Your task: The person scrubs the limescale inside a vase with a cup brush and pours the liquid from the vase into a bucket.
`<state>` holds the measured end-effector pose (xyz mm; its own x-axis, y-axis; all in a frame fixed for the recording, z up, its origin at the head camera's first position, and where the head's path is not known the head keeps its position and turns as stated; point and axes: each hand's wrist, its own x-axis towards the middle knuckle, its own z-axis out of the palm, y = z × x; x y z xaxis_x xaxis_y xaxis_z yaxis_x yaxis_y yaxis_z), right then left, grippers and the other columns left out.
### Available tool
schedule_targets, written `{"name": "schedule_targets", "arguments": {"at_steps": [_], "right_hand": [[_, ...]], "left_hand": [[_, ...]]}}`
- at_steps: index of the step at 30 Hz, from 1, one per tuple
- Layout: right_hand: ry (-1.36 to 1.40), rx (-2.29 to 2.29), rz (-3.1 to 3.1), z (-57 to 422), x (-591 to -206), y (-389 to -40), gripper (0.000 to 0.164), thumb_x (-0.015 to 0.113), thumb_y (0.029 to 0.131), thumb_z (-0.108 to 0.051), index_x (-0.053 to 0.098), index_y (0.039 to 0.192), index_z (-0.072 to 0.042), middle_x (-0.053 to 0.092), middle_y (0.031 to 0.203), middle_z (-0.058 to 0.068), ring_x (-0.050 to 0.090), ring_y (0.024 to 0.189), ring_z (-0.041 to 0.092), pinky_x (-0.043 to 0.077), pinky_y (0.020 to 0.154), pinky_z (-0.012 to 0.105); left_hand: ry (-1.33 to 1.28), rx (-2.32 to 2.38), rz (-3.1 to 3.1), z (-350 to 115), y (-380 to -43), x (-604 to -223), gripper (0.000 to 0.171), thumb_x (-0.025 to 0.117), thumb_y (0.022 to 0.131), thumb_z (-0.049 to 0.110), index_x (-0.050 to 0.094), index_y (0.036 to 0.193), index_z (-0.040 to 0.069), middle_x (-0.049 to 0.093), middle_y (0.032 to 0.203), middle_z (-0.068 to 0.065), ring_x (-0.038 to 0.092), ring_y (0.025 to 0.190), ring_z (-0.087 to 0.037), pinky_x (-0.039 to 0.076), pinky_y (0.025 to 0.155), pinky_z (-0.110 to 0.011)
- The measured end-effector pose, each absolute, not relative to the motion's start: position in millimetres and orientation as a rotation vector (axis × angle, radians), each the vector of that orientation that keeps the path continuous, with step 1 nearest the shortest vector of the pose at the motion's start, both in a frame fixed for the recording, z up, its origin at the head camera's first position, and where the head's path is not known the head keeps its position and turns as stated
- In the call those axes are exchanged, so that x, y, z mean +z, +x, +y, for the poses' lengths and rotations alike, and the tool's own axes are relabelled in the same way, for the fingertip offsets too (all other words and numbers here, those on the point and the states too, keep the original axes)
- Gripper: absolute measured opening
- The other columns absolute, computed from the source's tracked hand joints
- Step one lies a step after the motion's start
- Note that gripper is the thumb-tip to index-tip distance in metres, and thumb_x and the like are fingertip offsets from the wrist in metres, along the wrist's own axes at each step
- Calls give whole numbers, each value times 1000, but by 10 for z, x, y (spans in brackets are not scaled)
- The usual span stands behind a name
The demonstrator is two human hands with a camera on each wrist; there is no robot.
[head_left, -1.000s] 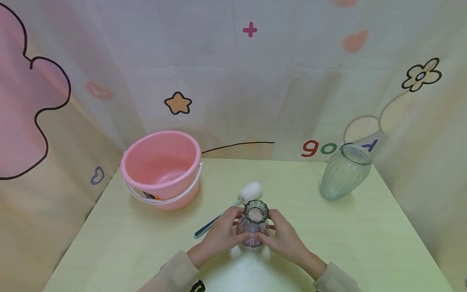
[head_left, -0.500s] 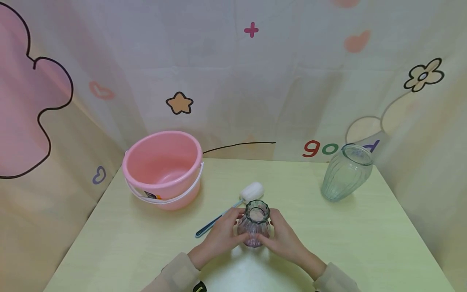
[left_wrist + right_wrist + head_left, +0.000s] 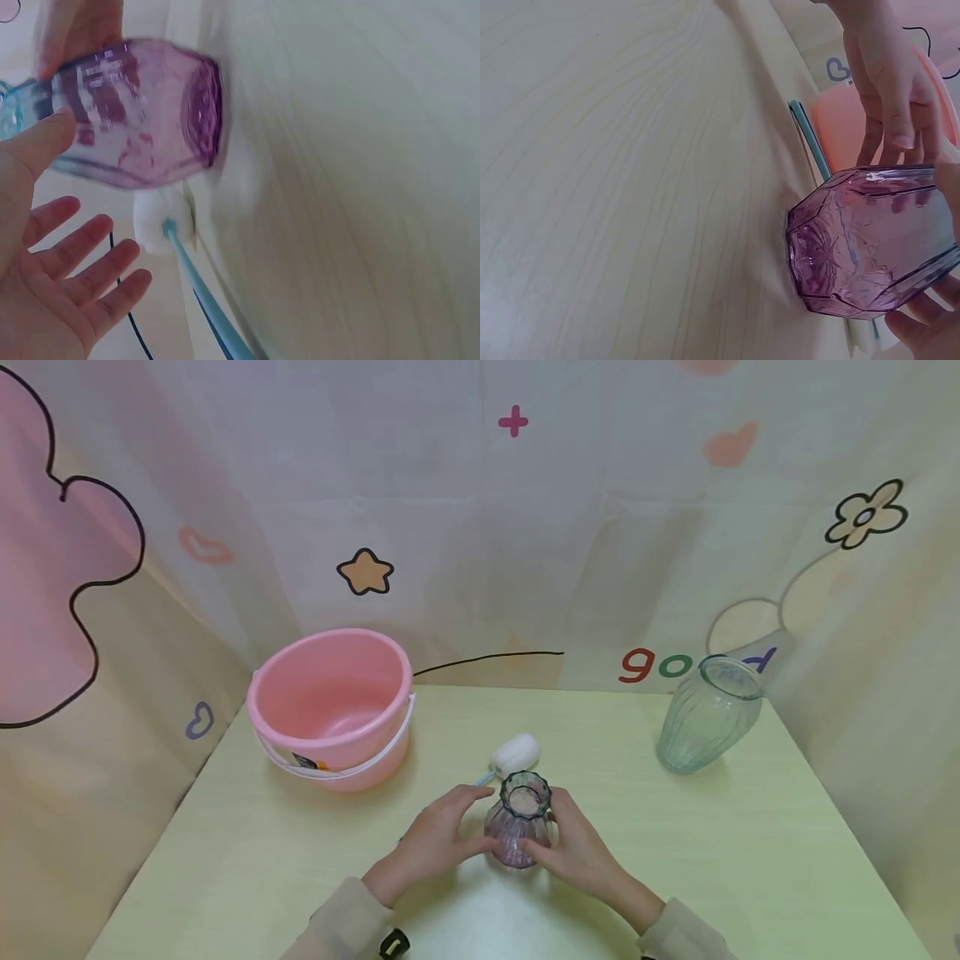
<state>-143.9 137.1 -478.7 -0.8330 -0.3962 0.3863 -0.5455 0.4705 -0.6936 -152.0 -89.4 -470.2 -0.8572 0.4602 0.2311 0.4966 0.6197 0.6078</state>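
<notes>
A small glass vase [image 3: 517,839], purple below and teal at its scalloped neck, is upright in front of the person. The right hand [image 3: 588,856] grips it from the right, thumb on the near side and fingers around the far side. In the right wrist view the vase's faceted purple base [image 3: 817,255] is close to the table; contact is hard to tell. Fingers spread, the left hand [image 3: 431,839] is just left of the vase, a gap showing between them. Behind the vase lies a sponge bottle brush [image 3: 516,754] with a white head; the left hand hides most of its blue handle.
A pink bucket [image 3: 360,768] with a white handle stands at the back left of the table [image 3: 675,877]. A larger pale green glass vase [image 3: 708,718] stands at the back right. Behind the table hangs a printed curtain [image 3: 450,485].
The left hand has let go of the glass vase and moved slightly left, its fingers opening. The right hand keeps its grip, and the vase has barely moved.
</notes>
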Motion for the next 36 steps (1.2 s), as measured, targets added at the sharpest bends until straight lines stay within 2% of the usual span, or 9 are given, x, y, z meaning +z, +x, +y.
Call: {"name": "schedule_targets", "arguments": {"at_steps": [10, 16, 27, 36], "right_hand": [[799, 1297, -2566, 1361, -4788, -1431, 63, 73, 72, -14, 39, 124, -2, 47, 115, 16, 48, 107, 27, 47, 84, 38], [791, 1283, -2571, 1364, -4808, -1428, 62, 73, 72, -14, 39, 123, -4, 47, 114, 15, 49, 107, 25, 47, 84, 37], [775, 1296, -2583, 1369, -4796, -1450, 61, 73, 72, -14, 41, 121, -3, 48, 114, 16, 49, 107, 26, 47, 84, 37], [782, 1294, -2556, 1364, -4819, -1454, 60, 73, 70, -10, 41, 120, -1, 48, 111, 18, 50, 104, 29, 48, 82, 38]], "left_hand": [[-680, -952, -2846, -1181, -1621, -4766, 57, 72, 74, 31, 51, 123, 12, 54, 118, -3, 50, 105, -18, 44, 85, -40], [-611, -829, -2919, -1288, -1631, -4885, 53, 73, 72, 33, 54, 116, 10, 54, 109, -4, 50, 95, -19, 45, 76, -39], [-459, -714, -3052, -1404, -1624, -4928, 42, 78, 63, 29, 57, 94, 9, 45, 80, 2, 42, 73, -15, 40, 61, -31], [-374, -728, -3122, -1440, -1587, -4934, 30, 76, 65, 22, 51, 77, 12, 42, 69, 2, 40, 62, -15, 36, 54, -30]]}}
